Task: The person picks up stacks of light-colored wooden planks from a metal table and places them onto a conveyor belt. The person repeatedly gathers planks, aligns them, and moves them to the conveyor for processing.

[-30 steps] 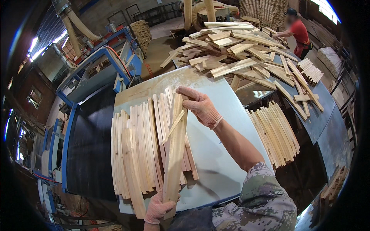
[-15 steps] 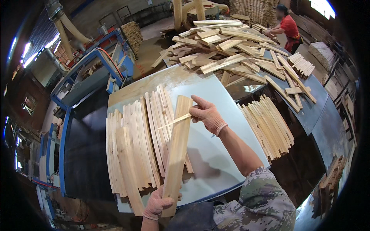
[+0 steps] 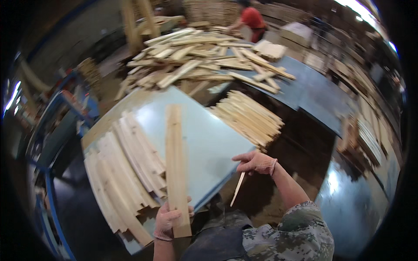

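Observation:
My left hand (image 3: 163, 222), in a light knitted glove, grips the lower end of a flat wooden board (image 3: 175, 152). The board stands slanted over the near edge of the pale blue tabletop (image 3: 209, 143). Off the table's right corner, my gloved right hand (image 3: 260, 164) pinches a thin wood sliver (image 3: 237, 189) that hangs down from the fingers, apart from the board. Side by side on the table's left part lie several boards (image 3: 109, 178), next to the held one.
Another row of wooden strips (image 3: 248, 119) lies beyond the table's right edge. A heap of loose boards (image 3: 187, 56) covers the far side, where a person in a red shirt (image 3: 251, 19) bends over. A blue machine frame (image 3: 50, 174) stands at left.
My right hand has moved right and down, carrying the sliver away from the board's face and past the table edge. My left hand still holds the board. The view has swung to the right.

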A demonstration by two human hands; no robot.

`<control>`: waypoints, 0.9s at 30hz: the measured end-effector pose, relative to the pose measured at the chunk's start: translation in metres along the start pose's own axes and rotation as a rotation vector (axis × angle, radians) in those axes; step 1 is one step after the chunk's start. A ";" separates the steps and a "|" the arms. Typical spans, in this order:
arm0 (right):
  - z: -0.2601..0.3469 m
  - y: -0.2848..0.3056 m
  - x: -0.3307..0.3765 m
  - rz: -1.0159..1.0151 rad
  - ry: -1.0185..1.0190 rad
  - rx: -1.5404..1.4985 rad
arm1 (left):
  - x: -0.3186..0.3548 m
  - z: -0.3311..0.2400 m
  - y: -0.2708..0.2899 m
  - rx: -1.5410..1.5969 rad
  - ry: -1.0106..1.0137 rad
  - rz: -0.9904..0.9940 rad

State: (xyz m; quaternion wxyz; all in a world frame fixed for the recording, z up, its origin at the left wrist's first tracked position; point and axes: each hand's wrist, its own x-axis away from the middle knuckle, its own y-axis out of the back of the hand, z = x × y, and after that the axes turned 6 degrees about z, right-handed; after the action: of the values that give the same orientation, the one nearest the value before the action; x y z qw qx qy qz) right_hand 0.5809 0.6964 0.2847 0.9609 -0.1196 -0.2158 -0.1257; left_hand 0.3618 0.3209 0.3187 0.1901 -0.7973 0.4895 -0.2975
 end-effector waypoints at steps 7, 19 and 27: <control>-0.178 0.073 0.124 -1.356 -0.295 0.749 | 0.018 0.063 -0.056 -0.169 0.086 -0.008; -0.259 0.006 0.192 -0.558 0.130 -0.481 | -0.091 0.175 -0.204 -0.621 0.483 0.393; -0.244 0.125 0.250 -1.002 0.619 -1.002 | -0.221 0.311 -0.375 -1.641 0.445 0.835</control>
State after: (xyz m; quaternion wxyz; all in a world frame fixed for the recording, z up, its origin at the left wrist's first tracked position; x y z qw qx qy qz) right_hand 0.9303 0.6973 0.1597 0.6370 -0.3875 0.1167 -0.6561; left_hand 0.7412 0.6900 0.2445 -0.4364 -0.3676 0.8167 0.0864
